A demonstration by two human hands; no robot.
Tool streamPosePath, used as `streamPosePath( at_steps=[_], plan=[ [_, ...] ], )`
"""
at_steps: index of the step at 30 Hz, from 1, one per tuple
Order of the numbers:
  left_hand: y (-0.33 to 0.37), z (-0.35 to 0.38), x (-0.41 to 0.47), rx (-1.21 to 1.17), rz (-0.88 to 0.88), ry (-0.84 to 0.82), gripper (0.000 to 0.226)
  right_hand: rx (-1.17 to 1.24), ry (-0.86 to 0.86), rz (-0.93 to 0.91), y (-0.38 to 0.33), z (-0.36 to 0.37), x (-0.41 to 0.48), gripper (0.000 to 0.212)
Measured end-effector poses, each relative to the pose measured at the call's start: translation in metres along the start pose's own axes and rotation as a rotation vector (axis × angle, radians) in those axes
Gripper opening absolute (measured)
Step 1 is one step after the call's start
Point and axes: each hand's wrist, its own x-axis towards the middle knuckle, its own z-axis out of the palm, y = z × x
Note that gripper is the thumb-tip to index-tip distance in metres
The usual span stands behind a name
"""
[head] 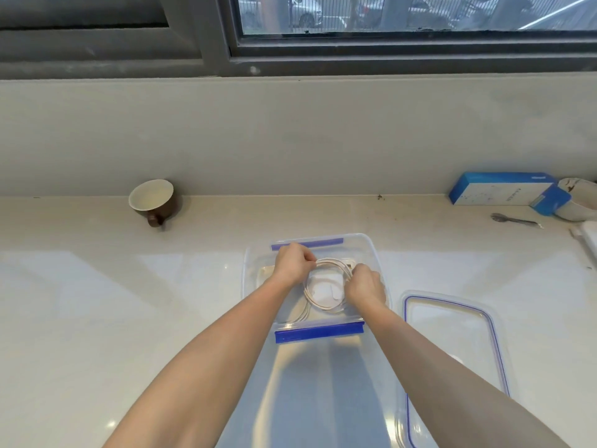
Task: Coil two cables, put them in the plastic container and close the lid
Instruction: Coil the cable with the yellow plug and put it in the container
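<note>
Pale countertop (97,286) under a window, hands over an open tub.
Left hand (292,263) and right hand (365,287) each pinch the white coiled cable (323,303) above the clear plastic container (371,250); its lid (452,334) lies just right.

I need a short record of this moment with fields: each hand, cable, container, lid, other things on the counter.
left hand: closed on the far-left side of the white cable coil
right hand: closed on the right side of the coil
cable: looped, held over the open container
container: clear plastic, blue clips, open
lid: flat on the counter, right of the container
other: brown cup tipped against the wall, blue box, spoon
</note>
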Motion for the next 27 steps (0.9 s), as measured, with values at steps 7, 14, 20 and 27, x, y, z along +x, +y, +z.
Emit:
streamPosePath(
  at_steps=[7,14,20,27],
  plan=[
    [-0.003,0.012,0.012,0.095,0.025,-0.023,0.009,-0.17,0.032,-0.096,0.001,0.003,0.003,0.027],
    [-0.005,0.023,0.011,0.183,0.065,0.021,0.013,-0.408,0.096,-0.269,0.001,0.005,0.008,0.025],
    [-0.005,0.021,0.008,0.225,0.098,-0.001,0.014,-0.464,0.103,-0.329,0.001,0.004,0.007,0.023],
    [-0.003,0.007,-0.005,0.236,0.105,0.002,0.024,-0.491,0.134,-0.375,0.001,-0.001,0.0,0.026]
  ],
)
